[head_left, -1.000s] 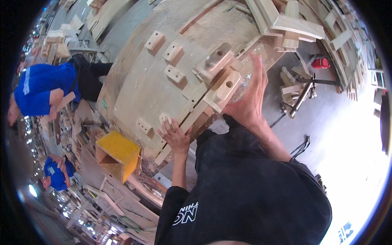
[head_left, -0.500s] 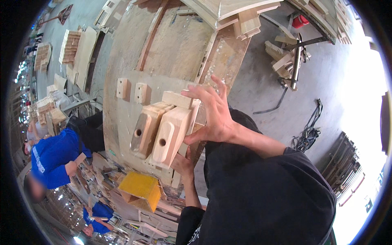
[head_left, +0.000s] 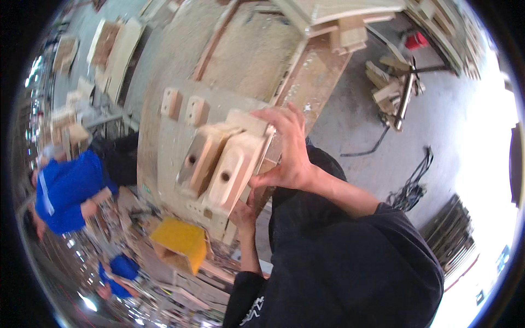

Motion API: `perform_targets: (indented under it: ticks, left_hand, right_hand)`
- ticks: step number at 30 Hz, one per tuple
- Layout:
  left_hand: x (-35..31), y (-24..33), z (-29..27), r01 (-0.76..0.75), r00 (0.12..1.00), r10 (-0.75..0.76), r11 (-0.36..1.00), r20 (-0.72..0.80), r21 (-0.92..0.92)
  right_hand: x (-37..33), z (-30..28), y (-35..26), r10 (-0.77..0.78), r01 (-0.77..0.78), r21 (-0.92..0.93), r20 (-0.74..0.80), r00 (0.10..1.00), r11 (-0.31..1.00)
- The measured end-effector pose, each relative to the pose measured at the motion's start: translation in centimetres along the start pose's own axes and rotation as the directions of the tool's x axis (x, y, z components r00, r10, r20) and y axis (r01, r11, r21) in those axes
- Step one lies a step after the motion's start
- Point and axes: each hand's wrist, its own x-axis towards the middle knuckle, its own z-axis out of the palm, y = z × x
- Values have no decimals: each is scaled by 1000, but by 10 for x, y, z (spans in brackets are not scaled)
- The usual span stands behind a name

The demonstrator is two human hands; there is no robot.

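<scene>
Grasping the near block [head_left: 239, 157], my right hand [head_left: 290, 153] had its thumb against the side facing the body and its fingers bent over the upper end; blur hid from me exactly where the fingertips met the wood. My left hand [head_left: 244, 214] was partly hidden below that block, so I could not tell whether it was clenched or released. The near block was over the tabletop [head_left: 257, 65], just beside the far block [head_left: 212, 158], and each showed one dark hole; I could not tell whether either was lifted. Two small blocks [head_left: 171, 104], each with two holes, stood on the tabletop beyond them. A pale strip [head_left: 231, 232] poked out near the left hand. I saw a yellow box [head_left: 178, 238] by the tabletop's lower-left corner, a co-worker [head_left: 71, 186] in blue farther left, and a coil of black strap [head_left: 409, 192] on the floor at right.
</scene>
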Motion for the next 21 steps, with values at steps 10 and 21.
perform_targets:
  ticks: [10, 21]
  left_hand:
    - [-11, 12, -16, 302, 953, -301, 953, -37, 24]
    - [-137, -31, 10, 707, 317, -935, 346, -161, -617]
  right_hand:
    - [19, 19, -35, -376, 309, -383, -114, 919, 871]
    - [-13, 29, -6, -182, 146, -371, -61, 981, 917]
